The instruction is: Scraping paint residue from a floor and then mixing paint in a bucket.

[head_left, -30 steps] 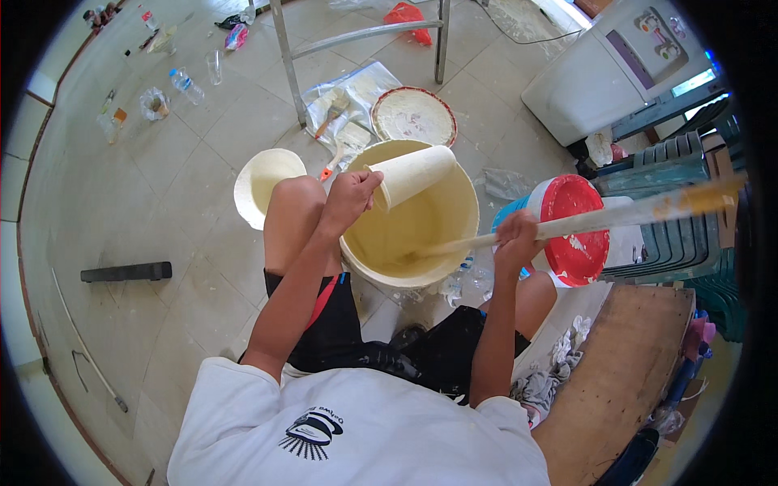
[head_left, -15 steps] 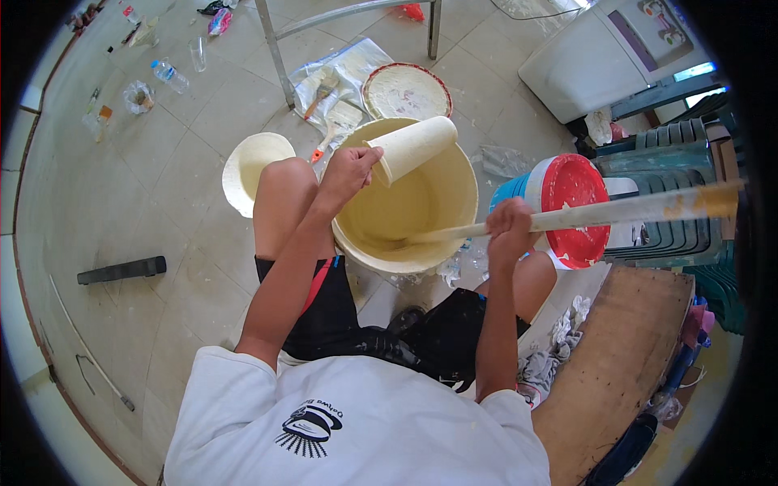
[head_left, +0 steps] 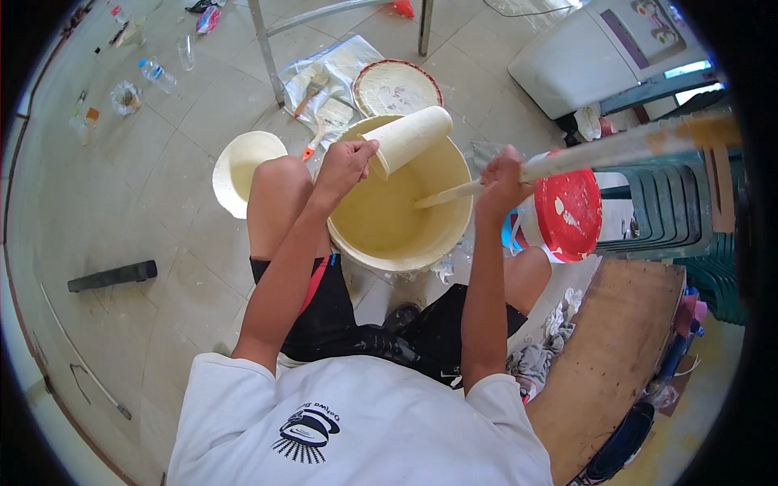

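A large cream-coloured bucket (head_left: 397, 261) stands between my knees, with pale yellow paint-like liquid (head_left: 369, 212) in it. Over its far side, my left hand (head_left: 347, 168) grips the end of a cream-coated cylindrical container (head_left: 415, 138), which lies tilted on its side. Its inside does not show. My right hand (head_left: 502, 182) is wrapped around a long pale stick (head_left: 624, 150). The stick slants down leftward, its lower end in the bucket, while its thick upper end reaches far right past my hand.
Left of the bucket lies a cream-coated bowl-like vessel (head_left: 235, 174). Beyond are paint-smeared brushes (head_left: 328, 121), a round lid (head_left: 397, 87) and a metal frame's legs (head_left: 266, 57). A red-lidded pail (head_left: 570, 215), stacked green chairs (head_left: 660, 211) and a wooden board (head_left: 608, 348) sit at right.
My right hand has risen away from me, tilting the stick more steeply. The stick's lower end has shifted right and farther up in the bucket. My left hand keeps its hold.
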### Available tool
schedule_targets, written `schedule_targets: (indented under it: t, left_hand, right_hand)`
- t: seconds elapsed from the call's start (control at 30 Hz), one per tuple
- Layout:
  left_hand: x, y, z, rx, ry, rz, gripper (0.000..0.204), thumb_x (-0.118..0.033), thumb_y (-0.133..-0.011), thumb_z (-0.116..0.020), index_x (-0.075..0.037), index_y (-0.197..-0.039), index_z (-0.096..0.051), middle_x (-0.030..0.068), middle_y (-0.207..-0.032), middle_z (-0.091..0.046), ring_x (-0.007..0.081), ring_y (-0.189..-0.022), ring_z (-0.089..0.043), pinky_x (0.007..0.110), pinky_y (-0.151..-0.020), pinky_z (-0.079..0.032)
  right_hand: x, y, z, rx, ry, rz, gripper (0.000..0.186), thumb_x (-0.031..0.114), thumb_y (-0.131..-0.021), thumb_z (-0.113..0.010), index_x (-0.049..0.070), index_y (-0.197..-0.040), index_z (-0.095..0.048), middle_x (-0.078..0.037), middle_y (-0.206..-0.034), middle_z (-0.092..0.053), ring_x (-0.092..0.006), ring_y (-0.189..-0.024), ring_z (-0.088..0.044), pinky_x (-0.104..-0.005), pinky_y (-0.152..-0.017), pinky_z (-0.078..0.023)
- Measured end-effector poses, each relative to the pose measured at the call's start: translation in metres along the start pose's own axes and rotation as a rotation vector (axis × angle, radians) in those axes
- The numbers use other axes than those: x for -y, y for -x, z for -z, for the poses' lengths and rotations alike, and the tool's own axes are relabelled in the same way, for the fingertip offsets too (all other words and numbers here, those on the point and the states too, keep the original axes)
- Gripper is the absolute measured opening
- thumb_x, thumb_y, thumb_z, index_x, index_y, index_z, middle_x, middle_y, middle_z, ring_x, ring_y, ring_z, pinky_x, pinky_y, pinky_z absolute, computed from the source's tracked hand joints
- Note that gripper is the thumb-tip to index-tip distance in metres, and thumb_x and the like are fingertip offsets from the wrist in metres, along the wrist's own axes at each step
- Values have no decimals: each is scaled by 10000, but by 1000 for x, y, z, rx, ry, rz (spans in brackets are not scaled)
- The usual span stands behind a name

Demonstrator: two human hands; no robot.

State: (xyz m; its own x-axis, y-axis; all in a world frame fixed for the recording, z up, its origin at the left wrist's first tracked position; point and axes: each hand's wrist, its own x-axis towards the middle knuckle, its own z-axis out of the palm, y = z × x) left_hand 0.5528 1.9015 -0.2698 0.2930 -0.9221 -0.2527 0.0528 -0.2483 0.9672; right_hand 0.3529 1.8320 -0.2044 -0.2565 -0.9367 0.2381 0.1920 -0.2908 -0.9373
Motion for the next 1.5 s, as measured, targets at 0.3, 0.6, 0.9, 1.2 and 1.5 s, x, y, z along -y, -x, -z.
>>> schedule_targets:
  t: [0.3,0.6,0.9,1.2,1.5]
  left_hand:
    - [1,-4,2,7,19,6,391,-319,-854,-558,-74,-555,-503,-35,-468,-437,33,-419,-378,216,-409,-309]
    - [-4,-1,-2,46,-20,18,375,-318,-850,-561,-68,-572,-532,-33,-473,-446,34,-419,-393,212,-407,-315]
    - [1,2,0,60,-7,13,379,-311,-844,-556,-35,-584,-558,-15,-477,-477,45,-430,-429,224,-424,-348]
    - [-2,4,0,20,-5,0,391,-322,-842,-562,-36,-576,-549,-12,-461,-468,48,-418,-423,230,-415,-347]
    - [1,-2,-2,27,-25,27,408,-329,-842,-556,-42,-553,-525,-4,-474,-478,49,-433,-423,236,-429,-354]
  right_hand:
    - [77,-17,34,-22,-282,-64,357,213,-834,-459,144,-528,-288,16,-444,-264,-64,-353,-257,-215,-339,-251]
    - [29,-14,44,-86,-132,157,373,170,-801,-481,136,-500,-263,10,-439,-271,-78,-354,-273,-224,-344,-270]
    - [-28,21,39,-219,-328,-71,362,209,-800,-470,121,-513,-267,-15,-459,-302,-107,-387,-300,-252,-392,-315]
    - [5,29,46,110,-115,-98,350,159,-806,-452,109,-511,-269,-15,-434,-282,-95,-352,-256,-245,-327,-255]
    - [-34,-2,13,-247,-310,-62,338,133,-783,-471,108,-513,-271,-6,-457,-305,-94,-361,-285,-239,-332,-259]
